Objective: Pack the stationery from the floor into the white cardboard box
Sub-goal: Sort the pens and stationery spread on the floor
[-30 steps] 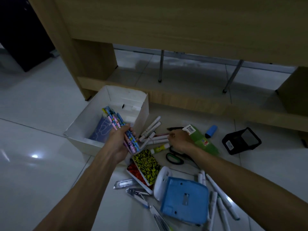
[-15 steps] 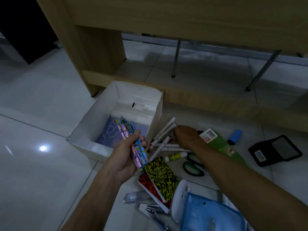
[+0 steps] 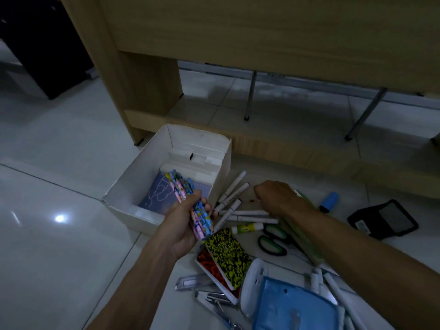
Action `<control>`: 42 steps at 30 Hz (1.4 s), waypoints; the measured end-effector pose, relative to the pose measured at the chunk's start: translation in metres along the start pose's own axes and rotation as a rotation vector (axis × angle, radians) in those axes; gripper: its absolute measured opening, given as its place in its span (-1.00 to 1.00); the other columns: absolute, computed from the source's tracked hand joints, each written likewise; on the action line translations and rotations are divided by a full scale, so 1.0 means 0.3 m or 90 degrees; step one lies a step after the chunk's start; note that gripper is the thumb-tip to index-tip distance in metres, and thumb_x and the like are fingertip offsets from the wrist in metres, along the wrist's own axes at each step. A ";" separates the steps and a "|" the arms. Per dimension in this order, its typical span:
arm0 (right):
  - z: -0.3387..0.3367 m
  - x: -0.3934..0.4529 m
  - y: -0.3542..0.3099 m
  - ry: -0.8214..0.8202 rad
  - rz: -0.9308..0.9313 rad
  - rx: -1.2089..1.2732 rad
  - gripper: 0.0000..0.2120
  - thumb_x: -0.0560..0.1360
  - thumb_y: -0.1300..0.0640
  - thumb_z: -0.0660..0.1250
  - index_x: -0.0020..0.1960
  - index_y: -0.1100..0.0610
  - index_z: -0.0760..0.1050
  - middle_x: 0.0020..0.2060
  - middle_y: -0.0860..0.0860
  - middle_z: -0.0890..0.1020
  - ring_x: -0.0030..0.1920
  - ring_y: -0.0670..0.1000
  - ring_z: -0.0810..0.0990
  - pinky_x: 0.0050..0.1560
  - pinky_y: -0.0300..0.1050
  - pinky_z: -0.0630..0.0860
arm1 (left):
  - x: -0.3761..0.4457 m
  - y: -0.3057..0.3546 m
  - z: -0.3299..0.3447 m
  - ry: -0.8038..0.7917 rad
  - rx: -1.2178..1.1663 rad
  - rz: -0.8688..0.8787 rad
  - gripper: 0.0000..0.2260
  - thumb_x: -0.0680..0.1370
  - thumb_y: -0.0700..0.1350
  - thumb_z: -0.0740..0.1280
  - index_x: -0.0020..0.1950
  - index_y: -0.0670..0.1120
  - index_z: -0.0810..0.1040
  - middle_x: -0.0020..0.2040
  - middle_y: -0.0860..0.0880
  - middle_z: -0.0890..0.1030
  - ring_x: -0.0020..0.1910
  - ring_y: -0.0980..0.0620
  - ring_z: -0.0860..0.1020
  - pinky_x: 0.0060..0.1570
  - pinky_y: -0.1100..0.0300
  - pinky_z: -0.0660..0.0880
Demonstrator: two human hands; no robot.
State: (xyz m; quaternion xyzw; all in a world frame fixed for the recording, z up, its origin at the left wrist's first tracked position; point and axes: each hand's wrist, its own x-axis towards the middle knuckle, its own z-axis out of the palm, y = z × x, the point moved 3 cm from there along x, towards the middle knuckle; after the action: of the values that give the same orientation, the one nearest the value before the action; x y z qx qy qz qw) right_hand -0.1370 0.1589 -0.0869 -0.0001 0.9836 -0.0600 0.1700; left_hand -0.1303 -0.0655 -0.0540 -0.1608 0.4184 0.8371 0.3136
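dim, bluish | lamp glare on floor tiles [image 3: 59, 218] | edges bowed | lower right motion-blurred

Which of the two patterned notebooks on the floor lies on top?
The yellow-and-black notebook; it overlaps the red-patterned notebook, which shows only along its left edge.

Left hand [image 3: 183, 225] swung the patterned pencil bundle [image 3: 190, 203] further over the white box [image 3: 133, 186]. Right hand [image 3: 276, 196] lifted off the white markers [image 3: 247, 214], toward 12 o'clock.
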 end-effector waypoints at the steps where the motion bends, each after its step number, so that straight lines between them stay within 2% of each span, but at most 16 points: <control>1: -0.020 -0.013 0.012 0.006 0.014 0.033 -0.62 0.61 0.22 0.14 -0.36 0.04 0.18 -0.38 -0.09 0.27 -0.36 -0.09 0.35 -0.47 -0.29 0.07 | 0.001 -0.001 0.001 0.010 0.015 0.013 -0.79 0.59 -0.15 0.25 -0.25 -0.13 0.40 -0.41 -0.04 0.47 -0.49 0.08 0.52 -0.28 0.17 0.62; 5: -0.108 -0.096 0.049 0.068 0.087 0.209 -0.88 0.59 0.21 0.22 -0.09 0.19 0.48 -0.20 0.00 0.48 -0.32 -0.15 0.37 -0.44 -0.32 0.18 | -0.018 -0.004 0.025 0.044 0.094 0.055 -0.81 0.61 -0.17 0.22 -0.20 -0.15 0.38 -0.36 -0.07 0.46 -0.44 0.06 0.53 -0.30 0.16 0.60; 8: -0.159 -0.169 0.046 0.162 0.177 0.407 -0.85 0.59 0.21 0.18 0.07 0.14 0.51 -0.07 0.03 0.53 -0.11 0.02 0.55 -0.25 -0.21 0.43 | -0.029 -0.015 0.045 0.082 0.138 0.079 -0.86 0.61 -0.21 0.22 -0.15 -0.18 0.40 -0.32 -0.10 0.48 -0.38 0.00 0.54 -0.23 0.07 0.56; 10: -0.187 -0.229 0.004 0.228 0.212 0.617 -0.83 0.61 0.25 0.12 0.04 0.11 0.48 -0.06 0.07 0.57 -0.16 0.04 0.59 -0.23 -0.14 0.51 | -0.036 -0.031 0.050 0.108 0.167 0.084 -0.94 0.61 -0.22 0.23 -0.01 -0.21 0.41 -0.28 -0.12 0.50 -0.33 -0.03 0.54 -0.22 0.05 0.54; 12: -0.202 -0.275 -0.063 0.264 0.203 0.751 -0.83 0.61 0.27 0.14 0.05 0.13 0.49 -0.10 0.08 0.60 -0.23 0.03 0.63 -0.24 -0.10 0.55 | -0.045 -0.047 0.058 0.121 0.160 0.071 -0.86 0.60 -0.18 0.25 0.12 -0.21 0.41 -0.25 -0.12 0.53 -0.29 -0.04 0.55 -0.24 0.06 0.54; 15: -0.207 -0.333 -0.193 0.313 0.138 0.713 -0.87 0.58 0.20 0.24 0.04 0.06 0.55 -0.13 0.02 0.65 -0.22 -0.06 0.67 -0.25 -0.15 0.58 | -0.070 -0.063 0.094 0.105 0.123 0.027 -0.61 0.56 0.03 0.32 0.22 -0.23 0.45 -0.13 -0.18 0.57 -0.20 -0.09 0.59 -0.33 0.11 0.58; 18: -0.178 -0.370 -0.316 0.382 0.067 0.551 -0.87 0.55 0.10 0.29 0.00 0.07 0.62 -0.15 -0.02 0.69 -0.17 -0.06 0.64 -0.15 -0.10 0.60 | -0.097 -0.065 0.146 0.050 0.110 -0.022 -0.51 0.52 0.18 0.29 0.20 -0.21 0.54 0.06 -0.23 0.64 -0.01 -0.15 0.63 -0.23 0.06 0.60; 21: -0.142 -0.384 -0.394 0.429 0.014 0.451 -0.85 0.51 0.03 0.29 -0.06 0.04 0.61 -0.15 -0.05 0.65 -0.13 -0.02 0.59 -0.10 -0.04 0.56 | -0.100 -0.059 0.151 0.069 0.054 -0.024 -0.55 0.54 0.09 0.32 0.29 -0.20 0.48 0.11 -0.27 0.63 -0.04 -0.17 0.65 -0.32 0.06 0.60; 23: -0.127 -0.387 -0.413 0.432 0.002 0.482 -0.88 0.52 0.05 0.29 -0.01 0.05 0.56 -0.09 -0.06 0.54 -0.05 -0.05 0.50 -0.04 -0.14 0.50 | -0.106 -0.047 0.144 0.096 0.027 -0.008 -0.61 0.58 0.00 0.29 0.29 -0.23 0.44 0.09 -0.28 0.61 -0.09 -0.18 0.63 -0.39 0.09 0.59; 25: -0.104 -0.396 -0.412 0.416 0.036 0.589 -0.84 0.55 0.05 0.27 0.12 0.04 0.49 0.02 -0.07 0.44 0.02 -0.10 0.45 0.00 -0.29 0.44 | -0.108 -0.028 0.137 0.117 0.016 0.016 -0.74 0.60 -0.03 0.26 0.14 -0.22 0.48 -0.10 -0.20 0.60 -0.20 -0.12 0.60 -0.42 0.11 0.58; 28: -0.070 -0.396 -0.415 0.307 0.174 0.894 -0.73 0.61 -0.02 0.16 0.26 0.06 0.38 0.15 0.04 0.50 0.05 -0.06 0.51 0.02 -0.16 0.51 | -0.118 -0.009 0.141 0.125 -0.013 0.056 -0.84 0.61 -0.09 0.24 -0.11 -0.14 0.43 -0.29 -0.09 0.50 -0.32 -0.02 0.51 -0.42 0.17 0.57; 30: -0.060 -0.363 -0.441 0.236 0.244 1.126 -0.73 0.64 0.06 0.11 0.26 0.16 0.37 0.14 0.17 0.55 -0.02 0.01 0.57 -0.07 -0.13 0.54 | -0.118 -0.020 0.152 0.119 0.011 0.066 -0.86 0.61 -0.12 0.24 -0.09 -0.16 0.43 -0.25 -0.12 0.52 -0.31 -0.03 0.53 -0.40 0.17 0.57; 33: -0.066 -0.308 -0.467 0.243 0.281 1.290 -0.76 0.65 0.13 0.11 0.20 0.23 0.44 0.10 0.24 0.59 0.01 0.12 0.63 0.02 -0.01 0.58 | -0.124 -0.052 0.171 0.125 0.061 0.065 -0.81 0.60 -0.13 0.25 0.11 -0.22 0.48 -0.04 -0.24 0.58 -0.19 -0.09 0.59 -0.30 0.11 0.54; 37: -0.084 -0.291 -0.462 0.195 0.241 1.242 -0.73 0.65 0.04 0.09 -0.01 0.20 0.46 -0.08 0.18 0.61 -0.13 0.06 0.62 -0.13 -0.09 0.56 | -0.112 -0.018 0.164 0.113 0.041 0.054 -0.84 0.61 -0.15 0.24 -0.16 -0.17 0.43 -0.32 -0.12 0.53 -0.42 0.00 0.55 -0.47 0.22 0.54; 39: -0.097 -0.272 -0.438 0.213 0.230 1.146 -0.77 0.65 0.06 0.09 -0.03 0.13 0.46 -0.16 0.11 0.58 -0.16 0.02 0.58 -0.19 -0.16 0.50 | -0.095 0.016 0.139 0.105 0.020 0.039 -0.82 0.61 -0.14 0.22 -0.18 -0.15 0.41 -0.34 -0.08 0.48 -0.42 0.01 0.51 -0.49 0.24 0.54; 42: -0.106 -0.192 -0.392 0.244 0.203 0.946 -0.73 0.63 0.10 0.09 0.19 0.08 0.51 0.14 0.04 0.57 0.15 0.06 0.53 0.13 -0.08 0.50 | -0.052 0.071 0.109 0.088 0.008 0.023 -0.81 0.63 -0.12 0.20 -0.17 -0.13 0.39 -0.29 -0.06 0.45 -0.33 0.01 0.46 -0.38 0.17 0.54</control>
State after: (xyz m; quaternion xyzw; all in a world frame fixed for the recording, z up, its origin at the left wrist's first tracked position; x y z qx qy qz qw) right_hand -0.0957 0.0470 -0.0240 0.2654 0.6858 -0.6765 -0.0405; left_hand -0.1328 -0.0549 -0.0133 -0.2087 0.4476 0.8267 0.2696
